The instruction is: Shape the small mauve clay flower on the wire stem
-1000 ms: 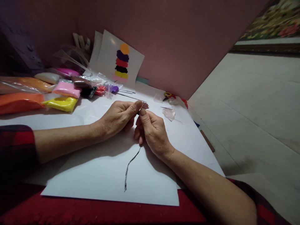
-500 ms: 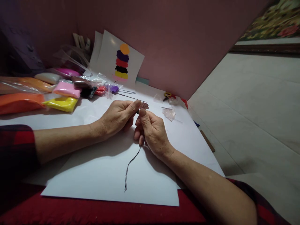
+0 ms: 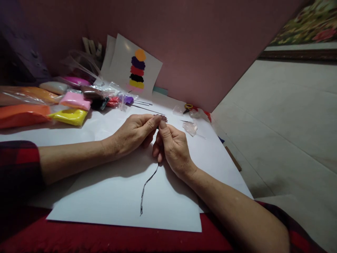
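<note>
Above the white paper (image 3: 110,203), my left hand (image 3: 134,130) and my right hand (image 3: 172,146) meet at the fingertips. Both thumbs pinch the base of a small brownish-pink fringed piece (image 3: 161,117), whose tufted end pokes out past the fingertips. Most of what lies between the fingers is hidden. Out from under my right hand's curled fingers runs a thin dark twisted strand (image 3: 144,188), trailing down over the paper. Whether it joins the fringed piece, I cannot tell.
Bags of coloured clay, among them a yellow one (image 3: 68,117) and a pink one (image 3: 75,101), lie at the left. A sheet with painted colour patches (image 3: 152,70) leans on the wall. Thin dark rods (image 3: 143,107), scissors (image 3: 187,106) and a plastic scrap (image 3: 190,128) lie behind my hands.
My right thumb and fingers have shifted slightly up and right, closer against my left thumb. Less of the dark base under the fringed piece shows. The trailing strand barely moves.
</note>
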Demonstrator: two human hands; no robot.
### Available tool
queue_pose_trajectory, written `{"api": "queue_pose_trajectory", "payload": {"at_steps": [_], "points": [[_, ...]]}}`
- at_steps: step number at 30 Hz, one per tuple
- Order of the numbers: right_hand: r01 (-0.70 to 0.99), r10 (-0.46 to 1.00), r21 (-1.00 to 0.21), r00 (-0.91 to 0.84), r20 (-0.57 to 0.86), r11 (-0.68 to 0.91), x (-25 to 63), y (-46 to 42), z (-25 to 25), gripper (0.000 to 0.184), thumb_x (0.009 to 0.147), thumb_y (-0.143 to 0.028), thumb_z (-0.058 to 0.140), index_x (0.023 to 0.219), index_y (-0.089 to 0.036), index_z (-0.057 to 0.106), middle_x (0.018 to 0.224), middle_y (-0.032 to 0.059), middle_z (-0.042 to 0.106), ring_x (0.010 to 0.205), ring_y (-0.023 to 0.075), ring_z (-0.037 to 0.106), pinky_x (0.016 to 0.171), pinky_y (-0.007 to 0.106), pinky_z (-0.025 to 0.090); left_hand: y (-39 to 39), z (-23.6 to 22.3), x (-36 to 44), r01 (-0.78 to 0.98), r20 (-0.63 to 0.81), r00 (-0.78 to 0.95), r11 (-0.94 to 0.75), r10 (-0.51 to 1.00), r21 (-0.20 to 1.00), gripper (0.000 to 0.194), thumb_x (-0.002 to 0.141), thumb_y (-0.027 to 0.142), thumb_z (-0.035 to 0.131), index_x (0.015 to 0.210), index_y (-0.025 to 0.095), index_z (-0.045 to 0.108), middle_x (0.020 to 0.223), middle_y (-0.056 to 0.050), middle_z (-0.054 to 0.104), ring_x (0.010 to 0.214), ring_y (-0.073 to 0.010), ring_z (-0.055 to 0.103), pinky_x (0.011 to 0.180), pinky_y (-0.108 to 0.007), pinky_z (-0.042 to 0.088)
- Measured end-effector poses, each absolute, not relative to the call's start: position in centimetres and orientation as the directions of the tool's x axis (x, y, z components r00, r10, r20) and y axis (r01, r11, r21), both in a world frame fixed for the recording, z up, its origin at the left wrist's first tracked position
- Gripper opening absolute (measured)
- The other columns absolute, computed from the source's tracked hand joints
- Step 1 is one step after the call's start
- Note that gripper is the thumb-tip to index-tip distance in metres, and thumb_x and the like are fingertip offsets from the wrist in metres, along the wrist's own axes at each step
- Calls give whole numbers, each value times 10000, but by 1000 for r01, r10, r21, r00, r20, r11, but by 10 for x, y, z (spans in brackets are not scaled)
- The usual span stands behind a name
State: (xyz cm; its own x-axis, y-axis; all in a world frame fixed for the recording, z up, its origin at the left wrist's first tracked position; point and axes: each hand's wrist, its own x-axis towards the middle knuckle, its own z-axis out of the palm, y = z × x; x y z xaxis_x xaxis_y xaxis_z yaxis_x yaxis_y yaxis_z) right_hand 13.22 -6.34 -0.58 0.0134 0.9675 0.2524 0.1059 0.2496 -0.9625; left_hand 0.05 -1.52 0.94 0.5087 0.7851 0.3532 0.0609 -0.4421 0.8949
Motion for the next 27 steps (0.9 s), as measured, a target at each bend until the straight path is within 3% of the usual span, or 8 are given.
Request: {"api": "queue_pose_trajectory", "payload": {"at_steps": [15, 27], "points": [[103, 967, -962, -2, 255, 254, 132, -64, -6, 482, 908, -617, 482, 654, -207, 477, 411, -70, 511, 271, 58, 431, 266, 163, 340, -14, 9, 0, 80, 319, 496, -408, 808, 910, 553, 925, 531, 466, 496, 181, 471, 357, 27, 469, 335, -71, 403, 375, -183, 320], [98, 961, -956, -15, 277, 278, 133, -63, -7, 502, 931, -596, 455, 634, -197, 522, 434, -59, 516, 279, 60, 430, 261, 173, 340, -16, 9, 0, 22, 335, 532, -409, 777, 912, 374, 962, 412, 455, 679, 178, 526, 425, 23, 552, 394, -98, 512, 411, -180, 368]]}}
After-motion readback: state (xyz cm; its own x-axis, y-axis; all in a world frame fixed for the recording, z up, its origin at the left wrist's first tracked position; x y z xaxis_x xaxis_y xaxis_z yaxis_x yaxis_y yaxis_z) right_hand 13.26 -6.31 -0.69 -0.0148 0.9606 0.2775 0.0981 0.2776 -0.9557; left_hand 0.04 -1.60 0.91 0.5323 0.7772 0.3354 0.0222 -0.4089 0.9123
